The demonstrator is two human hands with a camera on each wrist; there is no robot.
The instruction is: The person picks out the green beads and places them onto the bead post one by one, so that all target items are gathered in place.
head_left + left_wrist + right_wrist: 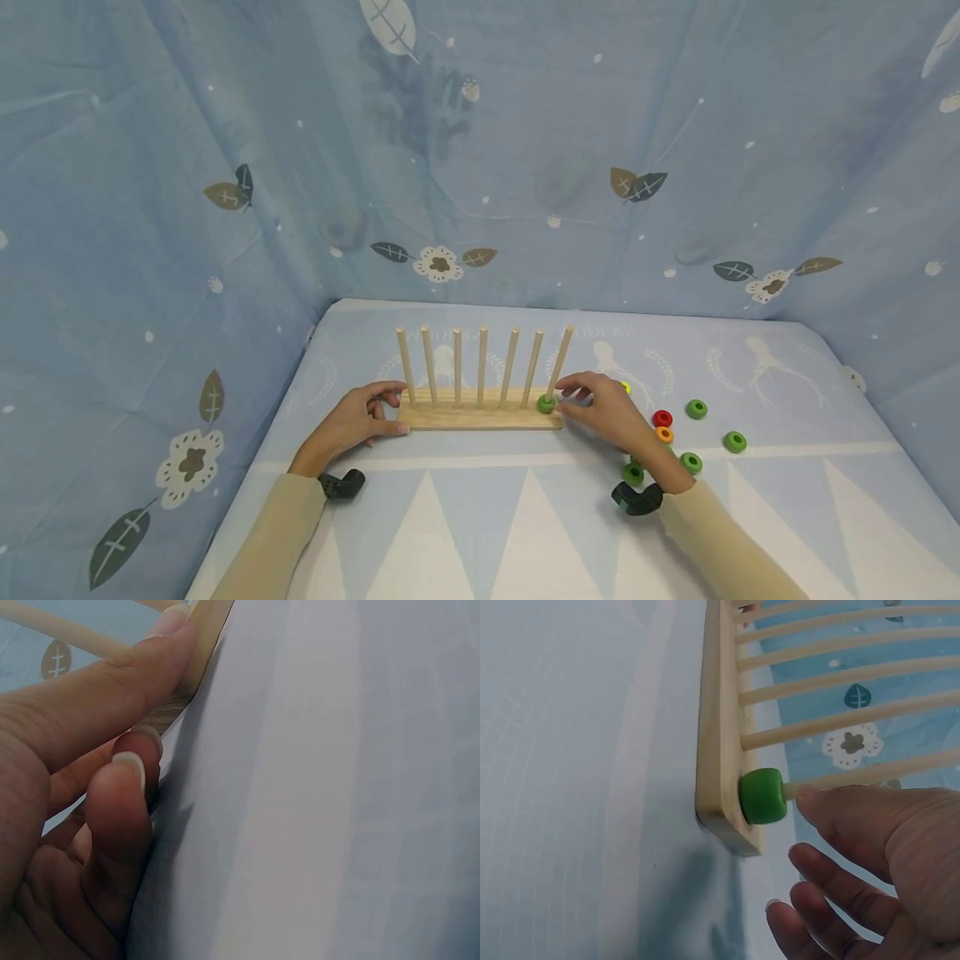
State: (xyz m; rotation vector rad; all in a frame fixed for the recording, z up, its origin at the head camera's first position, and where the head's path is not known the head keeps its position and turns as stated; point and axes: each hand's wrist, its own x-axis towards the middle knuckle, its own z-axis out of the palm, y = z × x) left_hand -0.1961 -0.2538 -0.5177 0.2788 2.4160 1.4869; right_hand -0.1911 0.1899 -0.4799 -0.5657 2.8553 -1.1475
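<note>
A wooden peg rack [480, 419] with several upright pegs stands on the table. Its left end lies between the thumb and fingers of my left hand [367, 412]; the left wrist view shows the thumb [154, 664] laid along the wood. One green bead [763, 796] sits at the base of the rightmost peg, against the board. Just beside that bead is my right hand [606, 408], fingers loosely bent and apart from it. The right thumb [840, 810] is close to the peg above the bead; whether it touches the peg, I cannot tell.
Right of the rack lie loose beads: a red bead [662, 418], an orange bead [664, 435], and several green ones, including a green bead [735, 442]. A yellow bead [626, 387] is partly hidden behind the right hand. Blue patterned cloth [525, 167] surrounds the table.
</note>
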